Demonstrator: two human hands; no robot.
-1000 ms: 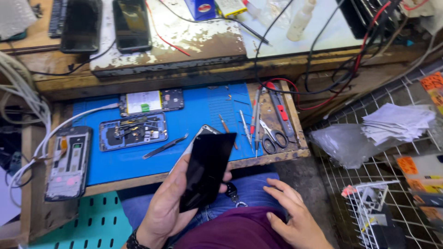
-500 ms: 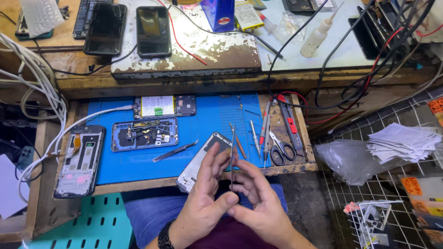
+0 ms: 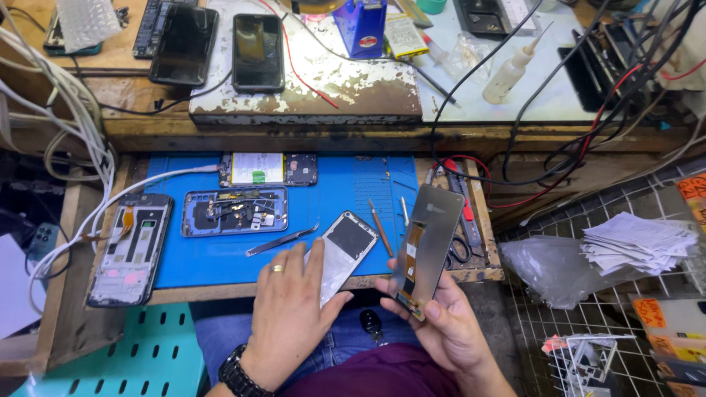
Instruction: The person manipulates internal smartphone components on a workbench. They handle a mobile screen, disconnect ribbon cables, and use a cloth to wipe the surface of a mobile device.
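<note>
Now your right hand (image 3: 448,331) holds one grey display panel (image 3: 429,246), orange flex showing; your left hand (image 3: 290,316) rests flat on one back plate (image 3: 342,250), apparently ungripped; two phones (image 3: 257,51) lie above.

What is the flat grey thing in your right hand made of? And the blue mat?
The flat panel in the right hand looks like a thin screen part: dull grey, metal-like back with an orange-brown flexible strip, probably plastic film. The blue mat looks like soft, matte rubber or silicone, with moulded grooves and no shine.
</note>
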